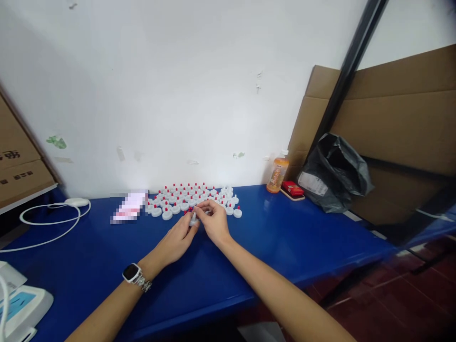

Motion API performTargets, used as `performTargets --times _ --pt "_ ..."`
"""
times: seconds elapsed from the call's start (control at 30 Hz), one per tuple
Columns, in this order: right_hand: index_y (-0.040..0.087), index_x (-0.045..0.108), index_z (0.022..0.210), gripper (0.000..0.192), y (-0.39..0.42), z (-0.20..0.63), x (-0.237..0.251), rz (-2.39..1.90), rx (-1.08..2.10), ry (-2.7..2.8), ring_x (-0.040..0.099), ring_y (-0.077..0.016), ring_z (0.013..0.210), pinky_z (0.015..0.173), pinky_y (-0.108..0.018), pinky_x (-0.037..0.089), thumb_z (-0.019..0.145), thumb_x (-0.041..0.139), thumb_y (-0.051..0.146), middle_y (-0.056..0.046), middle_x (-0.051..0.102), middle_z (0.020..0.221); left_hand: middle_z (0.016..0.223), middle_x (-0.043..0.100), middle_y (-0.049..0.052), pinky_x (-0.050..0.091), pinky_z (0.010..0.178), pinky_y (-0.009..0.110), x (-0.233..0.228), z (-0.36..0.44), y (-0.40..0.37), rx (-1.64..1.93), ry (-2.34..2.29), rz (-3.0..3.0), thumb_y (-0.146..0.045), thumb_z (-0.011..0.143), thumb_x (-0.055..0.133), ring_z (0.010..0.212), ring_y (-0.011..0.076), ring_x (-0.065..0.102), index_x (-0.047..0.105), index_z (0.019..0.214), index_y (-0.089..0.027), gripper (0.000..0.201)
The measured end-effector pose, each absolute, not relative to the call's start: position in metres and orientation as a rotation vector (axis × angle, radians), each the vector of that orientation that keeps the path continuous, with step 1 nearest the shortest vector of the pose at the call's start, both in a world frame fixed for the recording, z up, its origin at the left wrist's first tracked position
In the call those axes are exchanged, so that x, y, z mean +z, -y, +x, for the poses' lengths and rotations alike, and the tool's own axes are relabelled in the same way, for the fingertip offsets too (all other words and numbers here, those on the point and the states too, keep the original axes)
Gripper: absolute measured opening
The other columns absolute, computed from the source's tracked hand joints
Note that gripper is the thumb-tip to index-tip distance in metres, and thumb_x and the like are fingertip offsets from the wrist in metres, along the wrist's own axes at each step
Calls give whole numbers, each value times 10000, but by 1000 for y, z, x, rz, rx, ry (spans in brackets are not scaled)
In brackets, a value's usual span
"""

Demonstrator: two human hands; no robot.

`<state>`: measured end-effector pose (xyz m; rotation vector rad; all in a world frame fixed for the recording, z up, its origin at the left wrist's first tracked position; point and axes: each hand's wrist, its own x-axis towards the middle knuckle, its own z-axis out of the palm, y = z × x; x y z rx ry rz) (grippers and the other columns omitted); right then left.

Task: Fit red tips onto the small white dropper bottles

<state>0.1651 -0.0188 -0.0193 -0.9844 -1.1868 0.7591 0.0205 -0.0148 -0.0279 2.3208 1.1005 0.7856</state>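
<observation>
Several small white caps with red tips (192, 195) stand in rows on the blue table (285, 237) near the wall. My left hand (176, 240), with a watch on its wrist, and my right hand (213, 221) meet just in front of the rows. Together the fingers pinch one white cap (193, 219) with a bit of red showing at its top. Both hands are closed around this cap; their fingers hide most of it.
An orange drink bottle (278, 175) and a red box (292, 189) stand at the back right beside a black plastic bag (333, 173) and cardboard sheets (392, 118). A white cable (50, 221) and a white device (21, 304) lie at the left. A blurred pink item (130, 206) lies left of the caps.
</observation>
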Motion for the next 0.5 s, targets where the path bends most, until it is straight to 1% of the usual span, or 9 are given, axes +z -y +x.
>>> performTargets --times 0.13,0.3,0.4,0.5 --pt "196 647 765 103 20 167 -18 -1005 706 1176 625 -154 674 640 -266 486 759 675 295 0 673 720 1105 631 101 497 925 435 -31 23 14 752 -1169 2346 -480 987 326 1057 261 615 484 1122 -204 345" --pt "204 630 755 51 24 170 -16 -1029 640 1243 590 -144 657 624 -257 457 759 646 253 20 637 693 1197 627 131 472 999 452 -30 28 9 814 -1101 2378 -435 977 364 1161 271 598 478 1213 -193 357" --pt "209 624 753 41 25 171 -15 -1041 558 1278 571 -142 662 629 -257 437 776 621 244 22 626 705 1126 645 126 496 958 444 -24 34 7 827 -1095 2363 -416 964 376 1096 268 625 508 1134 -179 321" --pt "211 577 702 99 24 174 -16 -1040 441 1304 551 -149 706 675 -263 439 789 606 246 16 603 716 1072 639 116 508 926 431 -20 41 7 830 -1057 2377 -387 952 387 1048 258 629 506 1074 -177 270"
